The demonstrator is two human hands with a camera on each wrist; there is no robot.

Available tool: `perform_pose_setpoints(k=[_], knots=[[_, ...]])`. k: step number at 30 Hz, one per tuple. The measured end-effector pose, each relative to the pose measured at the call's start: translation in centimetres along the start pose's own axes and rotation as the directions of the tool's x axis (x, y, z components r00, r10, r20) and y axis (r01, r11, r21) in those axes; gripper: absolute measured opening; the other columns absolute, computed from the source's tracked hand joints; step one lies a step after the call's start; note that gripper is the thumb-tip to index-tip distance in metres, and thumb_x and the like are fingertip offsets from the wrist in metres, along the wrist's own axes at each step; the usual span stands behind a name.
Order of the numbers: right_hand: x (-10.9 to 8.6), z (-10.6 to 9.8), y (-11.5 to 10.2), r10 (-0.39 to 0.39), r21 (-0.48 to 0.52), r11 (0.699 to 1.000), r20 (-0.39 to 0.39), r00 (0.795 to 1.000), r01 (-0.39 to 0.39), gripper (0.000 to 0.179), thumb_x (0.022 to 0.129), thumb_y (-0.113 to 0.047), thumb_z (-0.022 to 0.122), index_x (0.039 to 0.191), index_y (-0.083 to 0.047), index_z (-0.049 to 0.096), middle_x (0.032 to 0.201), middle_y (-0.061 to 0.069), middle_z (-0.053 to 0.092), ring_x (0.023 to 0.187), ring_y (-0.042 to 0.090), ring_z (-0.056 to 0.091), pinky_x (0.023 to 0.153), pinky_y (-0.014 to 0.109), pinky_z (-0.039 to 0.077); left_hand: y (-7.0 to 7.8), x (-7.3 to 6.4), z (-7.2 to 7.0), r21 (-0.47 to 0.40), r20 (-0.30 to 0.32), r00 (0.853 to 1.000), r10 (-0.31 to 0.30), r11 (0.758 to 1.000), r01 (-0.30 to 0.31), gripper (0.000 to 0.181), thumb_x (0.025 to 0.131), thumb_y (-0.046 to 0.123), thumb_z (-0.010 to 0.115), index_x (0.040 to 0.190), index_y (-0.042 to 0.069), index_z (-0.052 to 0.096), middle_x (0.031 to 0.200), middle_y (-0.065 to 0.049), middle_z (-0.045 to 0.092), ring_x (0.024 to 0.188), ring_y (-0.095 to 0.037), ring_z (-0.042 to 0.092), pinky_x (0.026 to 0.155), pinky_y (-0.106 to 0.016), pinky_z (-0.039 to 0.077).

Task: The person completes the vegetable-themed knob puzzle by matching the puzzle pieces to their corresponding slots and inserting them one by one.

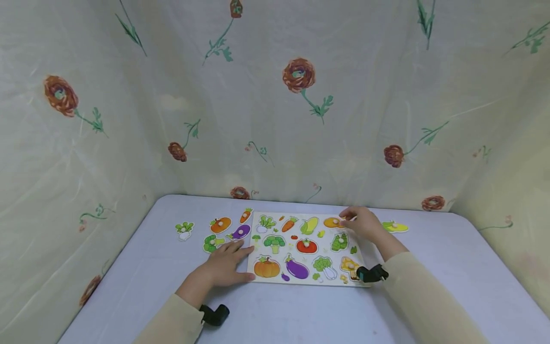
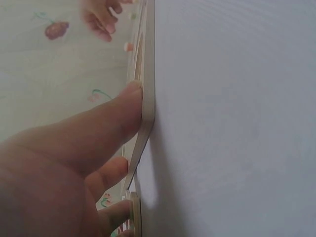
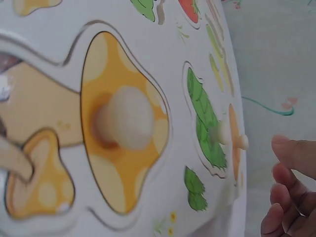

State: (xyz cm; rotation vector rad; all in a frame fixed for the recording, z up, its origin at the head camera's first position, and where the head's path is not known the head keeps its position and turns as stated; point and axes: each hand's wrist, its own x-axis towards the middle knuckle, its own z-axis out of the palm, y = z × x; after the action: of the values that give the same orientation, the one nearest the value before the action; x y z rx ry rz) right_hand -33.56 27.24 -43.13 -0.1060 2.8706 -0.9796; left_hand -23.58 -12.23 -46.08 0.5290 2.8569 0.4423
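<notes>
A white vegetable puzzle board (image 1: 307,259) lies on the table, with knobbed pieces such as a tomato (image 1: 307,246), asparagus (image 1: 339,242) and a mushroom (image 3: 131,123) in it. My left hand (image 1: 225,264) rests at the board's left edge, its thumb (image 2: 106,126) pressed against the board's side and its fingers near a loose broccoli piece (image 1: 211,243). Over the board's far right corner is my right hand (image 1: 364,224), beside an orange-brown oval piece (image 1: 333,222). In the right wrist view, its loosely curled fingers (image 3: 291,153) are apart from that piece's knob (image 3: 243,142) and hold nothing.
Left of the board lie a loose pumpkin (image 1: 220,224), carrot (image 1: 246,215), eggplant (image 1: 241,232) and white-rooted leafy piece (image 1: 185,231). A corn piece (image 1: 395,227) lies right of the board, behind the right forearm. Flowered cloth (image 1: 258,105) hangs behind the table.
</notes>
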Motion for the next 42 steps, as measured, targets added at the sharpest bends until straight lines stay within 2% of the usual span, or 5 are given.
perform_pose_setpoints(k=[15,27,34,42], knots=[[-2.4,-2.8,0.2,-0.039,-0.049,0.998,-0.041,0.998,0.037,0.031,0.1,-0.021,0.063,0.125,-0.002,0.063,0.117,0.019,0.059,0.102,0.034,0.053,0.082,0.04,0.051,0.7,-0.5,-0.8,-0.017,0.012,1.0,-0.019,1.0,0.019,0.078,0.087,0.056,0.07,0.152,0.022,0.045,0.162,-0.013,0.03,0.147,-0.041,0.023,0.115,-0.063,0.022],[-3.9,-4.8,3.0,-0.075,-0.095,0.993,-0.1,0.992,0.066,0.032,0.1,-0.021,0.062,0.123,0.002,0.063,0.112,0.02,0.062,0.094,0.031,0.054,0.073,0.035,0.049,0.6,-0.4,-0.7,-0.015,0.013,1.0,-0.015,1.0,0.015,0.077,0.087,0.055,0.07,0.152,0.022,0.045,0.162,-0.013,0.029,0.147,-0.041,0.023,0.115,-0.064,0.021],[-4.6,-5.7,4.5,-0.069,-0.098,0.994,-0.139,0.988,0.055,0.033,0.1,-0.021,0.062,0.122,0.003,0.064,0.112,0.022,0.062,0.093,0.032,0.056,0.068,0.035,0.049,0.5,-0.4,-0.7,-0.021,0.018,1.0,-0.015,1.0,0.015,0.078,0.087,0.055,0.07,0.152,0.022,0.045,0.162,-0.014,0.029,0.147,-0.042,0.022,0.116,-0.064,0.021],[-5.2,-6.2,6.3,-0.03,-0.058,0.998,-0.176,0.984,0.02,0.032,0.1,-0.02,0.062,0.121,0.005,0.063,0.113,0.024,0.063,0.096,0.035,0.055,0.071,0.036,0.051,0.6,-0.3,-0.7,-0.013,0.023,1.0,-0.019,1.0,0.019,0.078,0.087,0.056,0.07,0.153,0.023,0.044,0.162,-0.013,0.029,0.148,-0.041,0.022,0.115,-0.064,0.021]])
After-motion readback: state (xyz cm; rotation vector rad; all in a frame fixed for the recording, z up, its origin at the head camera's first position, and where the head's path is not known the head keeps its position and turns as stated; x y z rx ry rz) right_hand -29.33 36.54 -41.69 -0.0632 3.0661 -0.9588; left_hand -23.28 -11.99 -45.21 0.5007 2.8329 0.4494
